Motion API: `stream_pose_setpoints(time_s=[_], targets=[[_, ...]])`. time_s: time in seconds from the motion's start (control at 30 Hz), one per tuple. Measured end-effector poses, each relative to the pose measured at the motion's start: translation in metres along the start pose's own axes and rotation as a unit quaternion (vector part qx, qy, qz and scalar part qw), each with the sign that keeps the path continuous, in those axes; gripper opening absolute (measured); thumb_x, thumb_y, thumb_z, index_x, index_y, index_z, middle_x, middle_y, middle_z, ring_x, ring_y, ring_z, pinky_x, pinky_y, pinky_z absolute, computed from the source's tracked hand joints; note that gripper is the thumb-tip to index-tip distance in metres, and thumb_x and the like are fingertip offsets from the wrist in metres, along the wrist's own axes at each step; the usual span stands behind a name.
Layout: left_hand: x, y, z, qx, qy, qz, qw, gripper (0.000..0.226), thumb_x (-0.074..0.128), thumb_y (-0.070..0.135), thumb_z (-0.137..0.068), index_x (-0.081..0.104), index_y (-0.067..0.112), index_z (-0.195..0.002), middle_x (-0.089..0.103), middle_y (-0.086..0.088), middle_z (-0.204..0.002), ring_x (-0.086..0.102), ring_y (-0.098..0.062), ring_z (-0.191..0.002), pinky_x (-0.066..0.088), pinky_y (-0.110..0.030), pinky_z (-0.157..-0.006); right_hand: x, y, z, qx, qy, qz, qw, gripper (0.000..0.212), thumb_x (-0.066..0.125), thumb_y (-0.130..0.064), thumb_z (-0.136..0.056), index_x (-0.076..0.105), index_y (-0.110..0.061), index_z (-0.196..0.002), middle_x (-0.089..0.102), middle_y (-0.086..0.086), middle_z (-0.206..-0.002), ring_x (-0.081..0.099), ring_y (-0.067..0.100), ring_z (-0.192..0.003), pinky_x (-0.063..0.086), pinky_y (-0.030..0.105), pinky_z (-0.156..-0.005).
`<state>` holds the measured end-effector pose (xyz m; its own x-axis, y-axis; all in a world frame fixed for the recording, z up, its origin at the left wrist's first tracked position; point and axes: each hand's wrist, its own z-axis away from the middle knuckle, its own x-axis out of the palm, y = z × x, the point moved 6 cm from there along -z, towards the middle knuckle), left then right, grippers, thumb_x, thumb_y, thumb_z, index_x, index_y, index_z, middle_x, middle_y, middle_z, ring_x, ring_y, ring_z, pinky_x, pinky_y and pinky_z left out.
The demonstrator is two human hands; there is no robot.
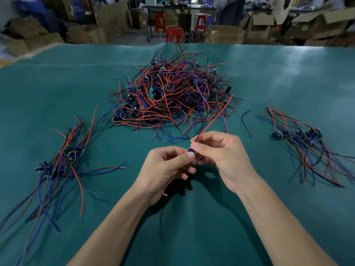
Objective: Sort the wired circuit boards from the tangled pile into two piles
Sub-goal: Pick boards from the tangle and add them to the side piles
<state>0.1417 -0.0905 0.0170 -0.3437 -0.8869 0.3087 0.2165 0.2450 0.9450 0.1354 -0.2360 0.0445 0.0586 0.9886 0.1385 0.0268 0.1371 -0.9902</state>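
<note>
Head view: circuit board (pixel 192 151) between both hands' fingers (pixel 189 154).

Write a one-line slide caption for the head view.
Both hands, left and right, pinch one wired board between the tangled pile and two sorted piles on the green table.

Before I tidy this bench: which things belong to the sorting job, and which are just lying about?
Job: tangled pile; left pile; right pile; board held by left hand and right hand.
Lying about: loose black wire; red stools; cardboard boxes.
</note>
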Motion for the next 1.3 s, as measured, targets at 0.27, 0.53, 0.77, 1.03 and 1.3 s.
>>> stream_pose_setpoints(time_s=[0.27,0.53,0.77,1.03,1.3], targets=[[0.004,0.001,-0.001,0.026,-0.022,-0.067,0.997,0.028,0.075,0.028,-0.078,0.072,0.001,-0.081,0.063,-0.009,-0.065,0.052,-0.010,-0.045,0.039,-0.017,-0.040,-0.020,0.001,-0.007,-0.021,0.103,0.079,0.991,0.012,0.081,-0.009,-0.084,0.074,-0.010,-0.074,0.072,0.006,-0.067,0.062,0.013,-0.054,0.049,0.022,-0.051],[0.010,-0.004,0.002,0.010,-0.074,-0.100,0.992,0.024,0.077,0.029,-0.077,0.074,0.005,-0.080,0.059,-0.003,-0.060,0.049,-0.009,-0.041,0.037,-0.017,-0.036,-0.064,-0.023,-0.007,-0.186,0.287,0.303,0.890,0.008,0.077,-0.020,-0.085,0.073,-0.018,-0.078,0.069,-0.013,-0.066,0.066,0.010,-0.063,0.053,0.023,-0.067],[0.005,-0.010,0.002,-0.006,-0.065,-0.137,0.988,0.033,0.082,0.031,-0.078,0.071,0.000,-0.083,0.060,-0.006,-0.060,0.048,-0.012,-0.041,0.035,-0.019,-0.038,-0.105,-0.029,-0.002,-0.196,0.422,0.208,0.860,0.011,0.065,-0.019,-0.094,0.071,-0.023,-0.085,0.073,-0.001,-0.076,0.068,0.013,-0.057,0.055,0.036,-0.062],[-0.006,-0.002,-0.007,0.050,0.027,0.016,0.998,0.019,0.064,-0.001,-0.087,0.067,-0.008,-0.104,0.070,-0.016,-0.079,0.065,-0.013,-0.061,0.053,-0.017,-0.058,-0.020,0.002,-0.009,-0.010,0.069,0.149,0.986,0.012,0.074,-0.027,-0.085,0.076,-0.015,-0.084,0.075,0.006,-0.074,0.068,0.017,-0.062,0.054,0.031,-0.052],[-0.009,-0.001,-0.003,0.052,0.038,-0.111,0.992,0.009,0.066,0.003,-0.092,0.072,0.000,-0.086,0.070,-0.015,-0.069,0.063,-0.020,-0.054,0.046,-0.025,-0.047,0.007,-0.003,0.003,-0.115,0.021,0.248,0.962,0.015,0.087,-0.032,-0.074,0.081,-0.023,-0.086,0.077,-0.010,-0.083,0.070,0.010,-0.078,0.056,0.033,-0.077]])
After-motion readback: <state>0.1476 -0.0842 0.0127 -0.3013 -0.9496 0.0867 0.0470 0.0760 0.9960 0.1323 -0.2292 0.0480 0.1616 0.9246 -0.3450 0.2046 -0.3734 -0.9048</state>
